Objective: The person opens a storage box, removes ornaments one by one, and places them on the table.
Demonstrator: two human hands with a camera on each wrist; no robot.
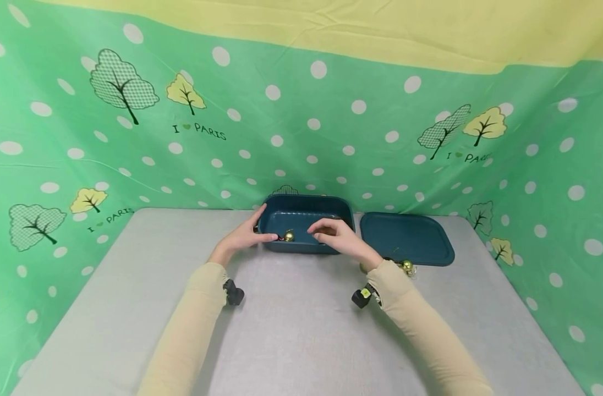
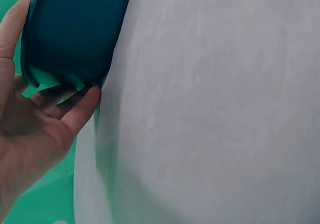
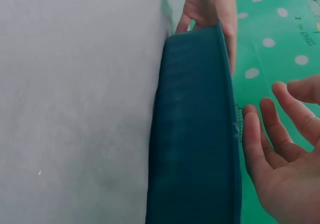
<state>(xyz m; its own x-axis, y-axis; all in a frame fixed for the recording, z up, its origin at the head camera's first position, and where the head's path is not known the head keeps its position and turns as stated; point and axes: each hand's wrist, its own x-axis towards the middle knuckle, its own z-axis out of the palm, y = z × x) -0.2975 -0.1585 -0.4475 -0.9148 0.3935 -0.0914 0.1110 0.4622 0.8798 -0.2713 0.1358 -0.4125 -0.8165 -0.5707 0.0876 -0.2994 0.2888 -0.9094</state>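
Observation:
A dark blue plastic box (image 1: 306, 248) stands without its lid at the back of the table. My left hand (image 1: 243, 234) grips its left end, thumb over the rim and fingers along the outside; the left wrist view shows this hand (image 2: 37, 119) around the box end (image 2: 75, 31). Inside the box, near the left thumb, lie a shiny gold ball ornament (image 1: 289, 236) and a small red item, partly hidden. Above the box's right half hovers my right hand (image 1: 342, 240). In the right wrist view its fingers (image 3: 254, 141) are loosely bent, with nothing seen between them.
The matching blue lid (image 1: 405, 237) lies flat to the right of the box. Near its front edge, beside the right sleeve, are another gold ball (image 1: 407, 265) and other small items, partly hidden. A green patterned curtain (image 1: 291, 126) hangs behind the grey table (image 1: 291, 330).

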